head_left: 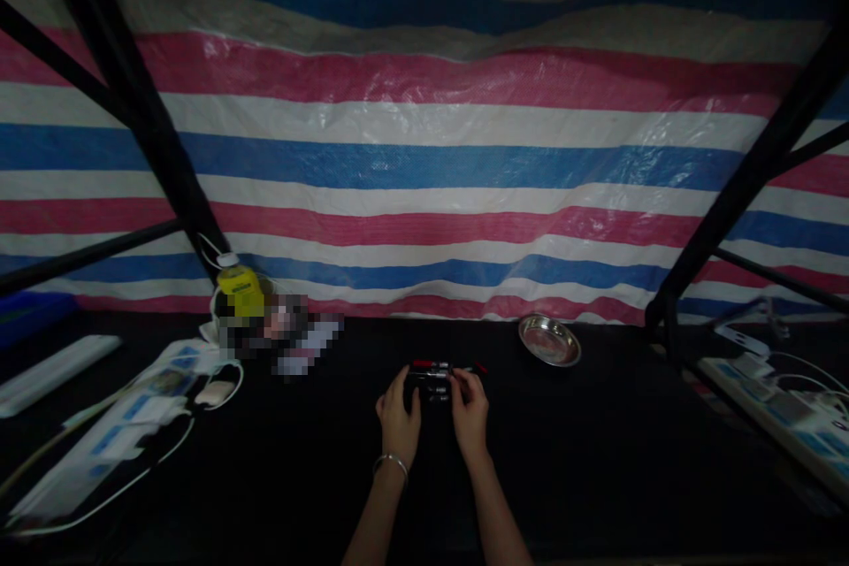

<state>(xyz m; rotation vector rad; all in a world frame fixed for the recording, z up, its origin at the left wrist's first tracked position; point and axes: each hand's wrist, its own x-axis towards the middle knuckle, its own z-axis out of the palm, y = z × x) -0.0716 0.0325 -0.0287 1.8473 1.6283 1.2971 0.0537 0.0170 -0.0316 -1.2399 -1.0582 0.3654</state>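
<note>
We saw a dark, shiny bundle (432,378) with a red part, its pieces too dim to count. The left hand (399,420) held its left end, thumb apart from forefinger; the right hand (470,414) bunched its fingertips at the other end, its grip unclear to us. Beyond them, rightward, we saw a reflective metal dish (550,341); far leftward, a bottle (240,290) of yellow liquid, its base pixelated.

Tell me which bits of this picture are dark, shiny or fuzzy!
In the head view, dim light makes the dark things between left hand and right hand hard to see; glare spots the striped sheet and metal dish; the left power strip looks smeared; square blocks cover a patch by the yellow bottle.
</note>
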